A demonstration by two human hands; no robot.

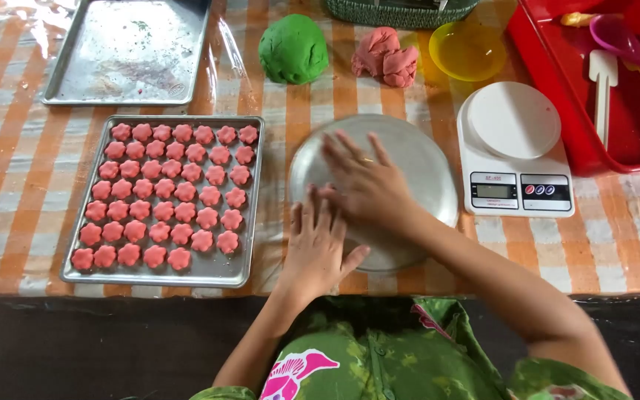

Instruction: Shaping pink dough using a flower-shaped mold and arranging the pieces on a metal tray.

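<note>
A round metal plate [424, 159] lies on the striped table in front of me. My right hand [364, 185] rests flat on the plate with fingers spread, pressing on its left part. My left hand [316, 244] lies palm down at the plate's near left rim, fingers apart, just below the right hand. Whatever is under the palms is hidden. To the left sits a metal tray [238, 270] filled with rows of several pink flower-shaped dough pieces [164, 196].
A green dough ball [292, 48] and a pink dough lump [385, 57] sit behind the plate. A yellow bowl [468, 50], a white kitchen scale [514, 148], a red bin [557, 81] with tools and an empty metal tray [127, 52] stand around.
</note>
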